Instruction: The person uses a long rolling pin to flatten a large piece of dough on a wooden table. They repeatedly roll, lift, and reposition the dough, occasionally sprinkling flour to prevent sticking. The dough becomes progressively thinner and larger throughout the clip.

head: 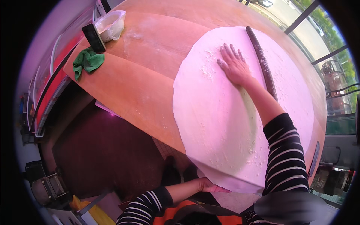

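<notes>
A large round sheet of rolled dough (208,112) lies on the wooden tabletop, its near edge hanging over the table's edge. My right hand (234,66) rests palm down on its upper part, fingers spread and dusted with flour. Just right of that hand, a long dark wooden rolling pin (263,60) lies across the dough; my forearm passes close to its lower end. My left hand (212,187) is low at the overhanging edge of the dough, its fingers partly hidden beneath or behind it. Loose flour is scattered over the sheet.
On the wooden table (140,92), a green cloth (89,60), an upright phone (94,38) and a plastic-covered bowl (112,26) stand at the far left. A flat dark tool (314,159) lies at the right edge. Windows border the right side.
</notes>
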